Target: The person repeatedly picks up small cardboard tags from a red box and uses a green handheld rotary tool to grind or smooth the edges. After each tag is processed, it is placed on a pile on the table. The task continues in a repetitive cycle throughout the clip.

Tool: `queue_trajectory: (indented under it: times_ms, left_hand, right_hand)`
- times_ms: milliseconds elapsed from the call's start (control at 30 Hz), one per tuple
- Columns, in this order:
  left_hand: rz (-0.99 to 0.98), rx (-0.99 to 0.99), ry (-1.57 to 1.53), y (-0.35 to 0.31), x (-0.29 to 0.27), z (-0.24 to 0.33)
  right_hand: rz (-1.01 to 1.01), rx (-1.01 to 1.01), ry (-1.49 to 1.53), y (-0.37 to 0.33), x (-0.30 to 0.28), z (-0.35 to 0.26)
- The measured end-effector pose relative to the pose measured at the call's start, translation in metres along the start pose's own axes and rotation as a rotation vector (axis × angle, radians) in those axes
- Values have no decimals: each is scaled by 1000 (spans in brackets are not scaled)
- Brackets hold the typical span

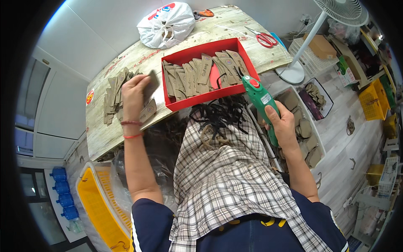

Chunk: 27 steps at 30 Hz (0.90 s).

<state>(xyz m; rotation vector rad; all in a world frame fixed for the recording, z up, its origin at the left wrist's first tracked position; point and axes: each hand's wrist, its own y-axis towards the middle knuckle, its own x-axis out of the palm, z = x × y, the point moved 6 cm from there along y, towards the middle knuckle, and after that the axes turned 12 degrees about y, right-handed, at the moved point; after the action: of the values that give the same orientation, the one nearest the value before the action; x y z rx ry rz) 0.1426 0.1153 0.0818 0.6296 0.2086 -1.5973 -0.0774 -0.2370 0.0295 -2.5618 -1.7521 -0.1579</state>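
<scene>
My left hand reaches over the wooden table and grips a brown cardboard tag lifted from a loose pile of brown tags. My right hand holds a green glue gun by its handle, nozzle pointing toward the red box. The red box holds several brown tags laid in overlapping rows. A bundle of black cords lies on the checked cloth over my lap.
A white plastic bag and red scissors lie at the table's far side. A white tray of brown pieces sits to my right, a yellow crate to my left. A standing fan and baskets stand on the right floor.
</scene>
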Motion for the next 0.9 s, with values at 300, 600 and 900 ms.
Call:
queue_trajectory:
  times_ms: [300, 600, 900]
  left_hand:
    - [168, 264, 841, 59, 86, -11]
    - [144, -121, 1035, 111, 220, -39]
    - [119, -192, -792, 48, 148, 28]
  right_hand:
    - [31, 50, 4, -10, -7, 17]
    - [15, 40, -29, -13, -7, 24]
    - [49, -60, -58, 6, 16, 10]
